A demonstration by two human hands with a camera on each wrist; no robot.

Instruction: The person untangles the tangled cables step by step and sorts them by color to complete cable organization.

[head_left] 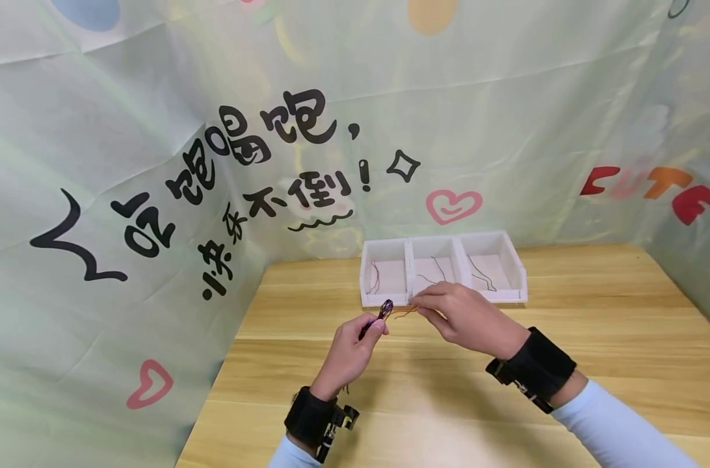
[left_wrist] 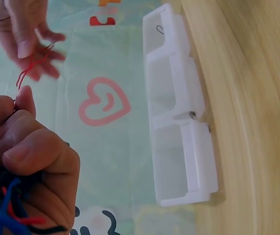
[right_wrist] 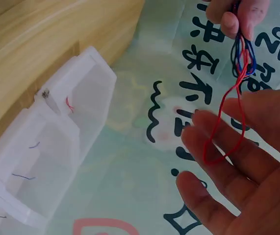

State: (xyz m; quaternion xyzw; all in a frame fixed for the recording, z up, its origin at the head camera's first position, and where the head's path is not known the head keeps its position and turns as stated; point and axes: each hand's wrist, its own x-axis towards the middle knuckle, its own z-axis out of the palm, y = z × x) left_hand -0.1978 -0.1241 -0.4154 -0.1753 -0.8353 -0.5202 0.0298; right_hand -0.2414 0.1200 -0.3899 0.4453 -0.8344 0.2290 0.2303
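My left hand (head_left: 350,350) grips a bundle of thin red, blue and black wires (head_left: 385,308), with the looped end sticking up past the thumb. In the left wrist view, other strands (left_wrist: 5,210) of it hang out below the curled fingers. A loop of red wire (right_wrist: 221,105) reaches from the bundle toward my right hand (head_left: 472,322). The right wrist view shows that hand (right_wrist: 247,161) with its fingers spread and the thumb apart, the red loop lying across the fingers without being pinched. Both hands are just in front of a white box (head_left: 384,301) with three compartments.
Short wires lie in the box: red (head_left: 376,278) in the left compartment, blue (right_wrist: 23,176) in the middle, black (head_left: 484,278) in the right. The box stands at the back of a wooden table (head_left: 595,312), close to a printed cloth (head_left: 507,143) hanging behind and beside it.
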